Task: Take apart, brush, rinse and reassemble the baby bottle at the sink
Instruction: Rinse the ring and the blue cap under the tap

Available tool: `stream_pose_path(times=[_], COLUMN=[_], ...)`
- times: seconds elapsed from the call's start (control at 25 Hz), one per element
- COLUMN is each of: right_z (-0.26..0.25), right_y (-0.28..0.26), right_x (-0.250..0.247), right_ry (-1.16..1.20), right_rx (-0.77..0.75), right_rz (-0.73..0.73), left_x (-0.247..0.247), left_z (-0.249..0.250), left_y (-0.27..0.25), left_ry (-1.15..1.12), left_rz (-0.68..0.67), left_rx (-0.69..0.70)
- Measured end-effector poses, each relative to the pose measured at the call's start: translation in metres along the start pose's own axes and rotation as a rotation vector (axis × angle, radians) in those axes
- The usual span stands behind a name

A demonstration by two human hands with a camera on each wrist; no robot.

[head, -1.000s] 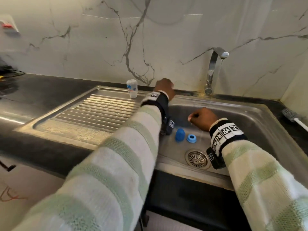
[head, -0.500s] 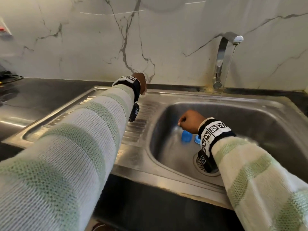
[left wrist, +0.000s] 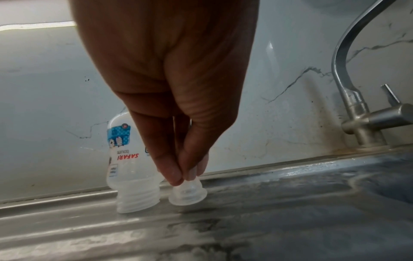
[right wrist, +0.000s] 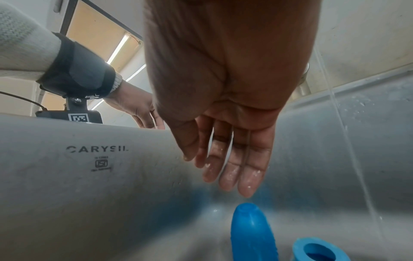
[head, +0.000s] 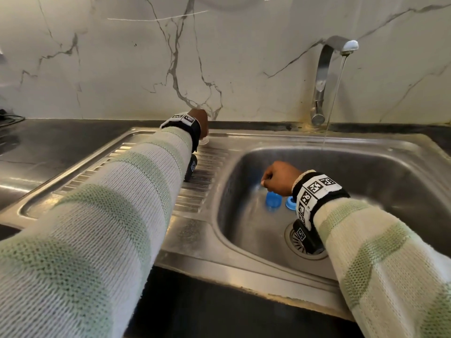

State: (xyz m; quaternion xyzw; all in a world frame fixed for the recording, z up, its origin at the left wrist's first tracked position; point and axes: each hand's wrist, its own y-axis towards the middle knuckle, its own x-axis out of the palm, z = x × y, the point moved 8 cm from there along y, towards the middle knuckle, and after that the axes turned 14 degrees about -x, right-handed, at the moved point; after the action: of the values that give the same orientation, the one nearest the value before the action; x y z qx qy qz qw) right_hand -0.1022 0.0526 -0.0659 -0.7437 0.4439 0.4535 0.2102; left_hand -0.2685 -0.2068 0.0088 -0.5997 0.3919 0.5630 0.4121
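The left hand pinches the tip of the clear silicone teat, whose base rests on the sink's drainboard, just beside the upturned bottle body. The right hand hangs in the basin, wet fingers straight and holding nothing, above the blue cap and blue collar ring. Water runs from the tap.

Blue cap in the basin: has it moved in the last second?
No. The blue cap stands in the same spot as in both earlier head frames, just left of the blue ring and beyond the drain strainer.
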Motion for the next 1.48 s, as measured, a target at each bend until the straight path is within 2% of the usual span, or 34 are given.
stream_pose_path(times=[0.24,0.36,0.44,0.6,0.68,0.8,0.92,1.0,1.12,1.24,1.32,1.4,1.48], right_z=[0.000,0.000,0.004,0.019,0.031,0.058,0.088,0.108,0.114,0.074,0.068,0.068,0.068], right_y=[-0.004,-0.005,-0.009,-0.026,-0.038,-0.063,-0.074,-0.068,-0.067,-0.097,-0.104,-0.107,-0.098], right_x=[0.002,0.002,0.001,0.001,-0.001,-0.010,-0.015,-0.004,0.005,-0.025,-0.040,-0.043,-0.036], right_ry=[0.022,0.038,0.033,-0.001,-0.033,-0.154,-0.277,-0.238,-0.169,-0.252,-0.231,-0.227,-0.120], right_rx=[0.030,0.049,0.084,0.211,0.270,0.384,0.437,0.436,0.451,0.472,0.473,0.478,0.463], right_rz=[-0.029,-0.044,-0.080,-0.204,-0.253,-0.275,-0.254,-0.256,-0.266,-0.216,-0.103,-0.088,-0.089], left_x=[0.001,-0.010,-0.020,-0.040,-0.060,-0.081,-0.049,-0.012,0.048,0.102,0.127,0.142,0.150], left_z=[0.002,0.004,0.007,0.004,0.023,0.076,0.124,0.147,0.175,0.190,0.201,0.214,0.214], left_y=[0.005,-0.023,-0.037,-0.016,-0.047,-0.148,-0.195,-0.211,-0.214,-0.207,-0.206,-0.203,-0.202], left_ry=[0.036,0.038,0.036,0.017,-0.013,-0.083,-0.247,-0.309,-0.217,-0.076,-0.030,0.002,0.036], left_rz=[-0.016,0.000,0.000,0.031,0.109,0.180,0.078,-0.008,-0.074,-0.130,-0.168,-0.177,-0.188], left_rx=[-0.023,0.000,0.014,-0.009,0.060,0.213,0.277,0.293,0.310,0.315,0.368,0.406,0.413])
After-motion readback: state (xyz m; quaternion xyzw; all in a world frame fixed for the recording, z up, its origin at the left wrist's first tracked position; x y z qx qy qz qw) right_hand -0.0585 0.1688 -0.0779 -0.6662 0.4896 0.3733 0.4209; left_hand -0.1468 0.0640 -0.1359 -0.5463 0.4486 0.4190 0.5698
